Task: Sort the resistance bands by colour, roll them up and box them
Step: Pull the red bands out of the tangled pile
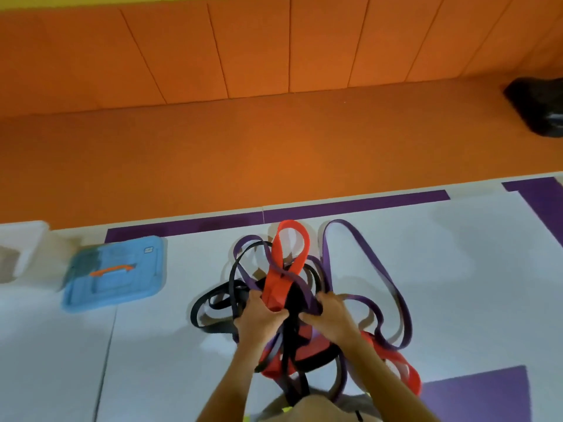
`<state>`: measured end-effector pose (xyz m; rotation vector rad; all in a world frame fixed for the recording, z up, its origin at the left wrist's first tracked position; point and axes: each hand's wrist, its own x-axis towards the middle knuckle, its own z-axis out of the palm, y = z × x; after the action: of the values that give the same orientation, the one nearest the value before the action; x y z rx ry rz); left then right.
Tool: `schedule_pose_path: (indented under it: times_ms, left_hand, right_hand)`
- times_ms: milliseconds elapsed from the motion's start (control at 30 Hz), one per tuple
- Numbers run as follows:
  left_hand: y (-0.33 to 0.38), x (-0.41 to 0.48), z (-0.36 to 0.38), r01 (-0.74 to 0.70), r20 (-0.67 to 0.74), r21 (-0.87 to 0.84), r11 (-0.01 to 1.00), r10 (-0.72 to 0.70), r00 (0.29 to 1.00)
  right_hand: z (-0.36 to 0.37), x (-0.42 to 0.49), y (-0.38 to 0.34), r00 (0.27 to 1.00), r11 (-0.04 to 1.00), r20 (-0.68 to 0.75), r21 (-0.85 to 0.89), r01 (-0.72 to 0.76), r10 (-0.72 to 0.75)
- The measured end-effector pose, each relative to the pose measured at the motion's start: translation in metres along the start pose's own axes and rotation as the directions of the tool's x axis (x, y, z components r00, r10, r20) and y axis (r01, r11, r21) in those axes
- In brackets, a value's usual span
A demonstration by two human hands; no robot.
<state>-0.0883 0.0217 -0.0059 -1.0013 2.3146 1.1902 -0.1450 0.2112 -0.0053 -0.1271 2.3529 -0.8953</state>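
red band [272, 284] is pinched by the left hand [259, 315], purple band [309, 296] gripped by the right hand [330, 315], fingers curled. tangle could be cinched tighter if yanked tbh.

White box [23, 248] cut off left

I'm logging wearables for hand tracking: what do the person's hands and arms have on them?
Nothing that shows: the left hand and right hand have no gloves or watch, and both forearms are uncovered down to the frame's lower edge, with no sleeves in view.
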Motion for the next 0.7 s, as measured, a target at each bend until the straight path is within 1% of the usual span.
schedule_pose_path:
  times_ms: [33, 67, 100, 133, 200, 267, 333, 433, 533, 600, 700]
  left_hand:
    - [0.000, -0.004, -0.002, -0.023, 0.003, -0.001, 1.000, 0.023, 1.000]
    - [-0.001, -0.009, -0.004, -0.045, 0.007, 0.001, 0.999, 0.045, 0.999]
    - [-0.003, -0.013, -0.008, -0.068, 0.014, 0.006, 0.998, 0.068, 0.998]
    - [-0.006, -0.017, -0.012, -0.090, 0.022, 0.016, 0.996, 0.090, 0.996]
    - [-0.011, -0.025, -0.021, -0.119, 0.036, 0.012, 0.993, 0.119, 0.992]
    - [-0.018, -0.034, -0.029, -0.145, 0.033, -0.096, 0.985, 0.148, 0.988]
    - [-0.023, -0.040, -0.038, -0.199, 0.016, -0.206, 0.958, 0.206, 0.978]
    - [-0.022, -0.046, -0.055, -0.247, 0.054, -0.298, 0.922, 0.275, 0.960]
    - [-0.014, -0.048, -0.067, -0.231, 0.093, -0.387, 0.893, 0.287, 0.953]
    - [-0.013, -0.050, -0.074, -0.206, 0.040, -0.465, 0.861, 0.252, 0.967]
    - [-0.012, -0.052, -0.087, -0.233, -0.121, -0.627, 0.743, 0.202, 0.972]
  right_hand:
    - [0.004, 0.004, -0.004, 1.000, 1.000, -0.025, 0.010, 0.013, -0.013]
    - [0.007, 0.008, -0.009, 0.999, 0.998, -0.049, 0.061, 0.002, 0.001]
    - [0.009, 0.013, -0.013, 0.997, 0.985, -0.073, 0.171, -0.024, 0.037]
    - [0.009, 0.019, -0.016, 0.993, 0.949, -0.091, 0.313, -0.045, 0.077]
    - [0.007, 0.030, -0.024, 0.981, 0.833, -0.135, 0.551, -0.043, 0.140]
    - [0.003, 0.041, -0.031, 0.965, 0.733, -0.168, 0.680, -0.036, 0.203]
    - [0.000, 0.050, -0.036, 0.949, 0.644, -0.183, 0.765, -0.028, 0.258]
    - [-0.003, 0.060, -0.039, 0.930, 0.524, -0.177, 0.851, -0.020, 0.323]
    - [-0.007, 0.064, -0.033, 0.911, 0.507, -0.149, 0.859, -0.074, 0.385]
    - [-0.008, 0.065, -0.023, 0.894, 0.514, -0.141, 0.851, -0.110, 0.424]
    - [-0.008, 0.063, -0.007, 0.865, 0.537, -0.126, 0.824, -0.182, 0.486]
